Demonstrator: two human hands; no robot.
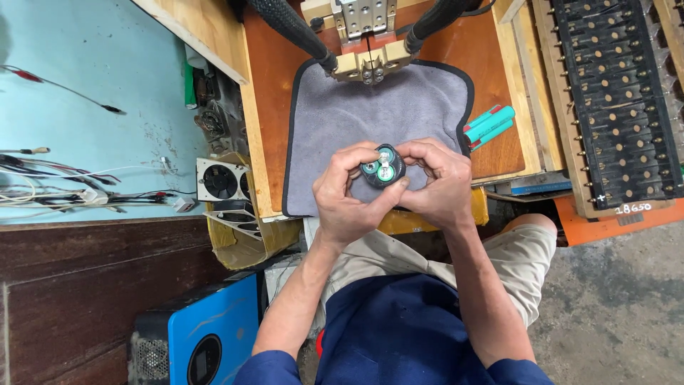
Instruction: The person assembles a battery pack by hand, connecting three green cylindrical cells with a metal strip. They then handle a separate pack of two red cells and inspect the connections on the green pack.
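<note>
Teal cell bundle (382, 166) gripped by two hands, left (349, 196), right (434, 182); two spare cells (490, 125)

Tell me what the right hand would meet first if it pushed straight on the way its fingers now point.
The right hand points its fingers leftward at the round black holder of teal battery cells, which it already touches. Just beyond that are the left hand's fingers, gripping the holder from the opposite side.

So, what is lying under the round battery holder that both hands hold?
Under the round battery holder, gripped by the left hand and right hand, lies a grey cloth on a wooden board. The hands cover the cloth directly below.
</note>
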